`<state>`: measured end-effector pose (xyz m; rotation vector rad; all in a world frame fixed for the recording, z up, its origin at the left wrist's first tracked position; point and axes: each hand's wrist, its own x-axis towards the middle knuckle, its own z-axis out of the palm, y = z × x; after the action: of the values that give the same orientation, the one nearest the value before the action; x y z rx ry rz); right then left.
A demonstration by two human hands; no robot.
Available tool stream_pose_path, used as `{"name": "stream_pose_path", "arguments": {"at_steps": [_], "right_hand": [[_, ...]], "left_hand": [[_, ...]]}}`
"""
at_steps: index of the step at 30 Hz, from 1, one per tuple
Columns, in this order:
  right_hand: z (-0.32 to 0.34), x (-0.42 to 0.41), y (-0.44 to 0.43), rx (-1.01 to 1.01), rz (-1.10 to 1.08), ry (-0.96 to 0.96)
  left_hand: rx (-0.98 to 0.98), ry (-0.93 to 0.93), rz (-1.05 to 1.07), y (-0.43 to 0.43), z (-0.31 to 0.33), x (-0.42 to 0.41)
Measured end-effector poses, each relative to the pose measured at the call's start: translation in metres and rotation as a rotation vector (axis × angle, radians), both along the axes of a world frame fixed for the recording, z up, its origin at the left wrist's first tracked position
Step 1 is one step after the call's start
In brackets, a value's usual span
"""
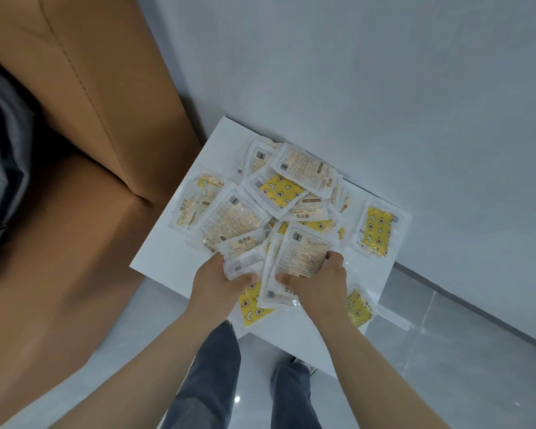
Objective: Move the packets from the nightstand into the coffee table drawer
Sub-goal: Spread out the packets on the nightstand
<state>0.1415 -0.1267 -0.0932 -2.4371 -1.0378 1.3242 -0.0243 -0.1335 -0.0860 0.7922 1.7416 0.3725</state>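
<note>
Several white and yellow hand-warmer packets [282,193] lie in a loose heap on the white nightstand [167,252]. One yellow packet [376,230] lies apart at the right. My left hand [220,286] grips a small bunch of packets [245,255] at the near side of the heap. My right hand [319,280] grips a few more packets [300,252], thumb on top. Both hands are close together over the nightstand's front edge. The coffee table drawer is not in view.
A tan upholstered headboard and bed side [84,150] stand to the left of the nightstand. A pale wall [384,88] runs behind it. Grey tiled floor [446,351] and my legs in jeans [217,382] are below.
</note>
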Motion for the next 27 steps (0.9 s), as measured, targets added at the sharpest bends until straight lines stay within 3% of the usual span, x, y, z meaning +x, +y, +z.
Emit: {"name": "stream_pose_path", "arguments": {"at_steps": [6,9,18,27], "right_hand": [[-0.005,0.005,-0.002,0.041,0.121,-0.173],[-0.01,0.009,-0.004,0.035,0.073,-0.093],[-0.005,0.003,-0.013,0.107,-0.061,-0.31],[0.004,0.025,-0.011,0.251,-0.325,0.058]], "left_hand": [[0.032,0.007,0.023,0.003,0.002,-0.013],[0.052,0.001,0.084,0.003,0.004,-0.021],[0.08,0.007,0.079,-0.004,0.004,-0.024],[0.075,0.036,0.068,-0.004,0.008,-0.019]]}}
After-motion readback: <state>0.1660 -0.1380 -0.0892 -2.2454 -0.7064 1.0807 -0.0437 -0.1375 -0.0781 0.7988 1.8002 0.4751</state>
